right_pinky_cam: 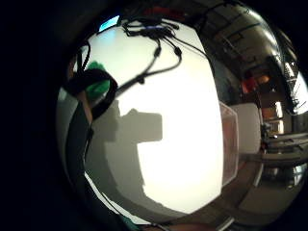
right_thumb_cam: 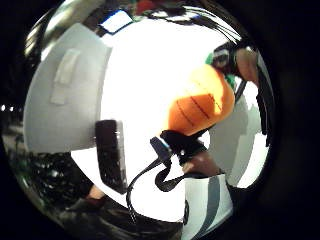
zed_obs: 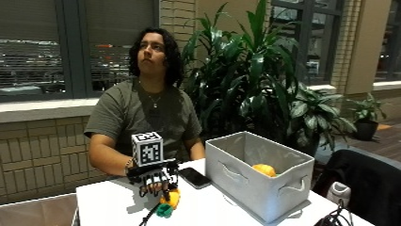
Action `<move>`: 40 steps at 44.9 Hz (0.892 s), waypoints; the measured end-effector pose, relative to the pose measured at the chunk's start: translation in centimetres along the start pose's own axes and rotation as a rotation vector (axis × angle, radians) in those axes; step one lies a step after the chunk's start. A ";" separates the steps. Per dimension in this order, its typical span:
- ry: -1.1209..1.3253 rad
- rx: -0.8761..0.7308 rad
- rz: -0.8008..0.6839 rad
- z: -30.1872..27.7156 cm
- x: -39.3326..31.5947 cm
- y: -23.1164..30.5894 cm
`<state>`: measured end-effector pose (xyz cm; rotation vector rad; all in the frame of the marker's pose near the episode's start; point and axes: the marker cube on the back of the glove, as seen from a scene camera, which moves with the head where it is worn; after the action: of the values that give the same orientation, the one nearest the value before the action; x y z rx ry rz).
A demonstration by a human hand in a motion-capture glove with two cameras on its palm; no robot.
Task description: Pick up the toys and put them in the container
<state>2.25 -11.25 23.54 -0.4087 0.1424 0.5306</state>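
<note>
Above the table (zed_obs: 119, 202), carrot toy (zed_obs: 168, 200) hanging beneath the grip (zed_obs: 152, 178)

My right hand (zed_obs: 152, 178) holds the carrot toy (zed_obs: 168, 201) above the table (zed_obs: 106, 207); the phone (zed_obs: 195, 177) lies between it and the container (zed_obs: 263, 181).

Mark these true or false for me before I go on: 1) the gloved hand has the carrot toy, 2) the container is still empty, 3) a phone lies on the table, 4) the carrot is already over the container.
1) True: the gloved right hand has its fingers curled around the orange carrot toy, green end down.
2) False: a yellow-orange toy already lies inside the grey container.
3) True: a dark phone lies on the white table, between the hand and the container.
4) False: the carrot is just above the table, beside the container, not over it.
</note>
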 end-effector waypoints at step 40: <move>-0.284 0.424 -0.316 -23.6 -14.8 2.6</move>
<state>-12.41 -25.78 4.70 0.0620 -0.0841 0.2318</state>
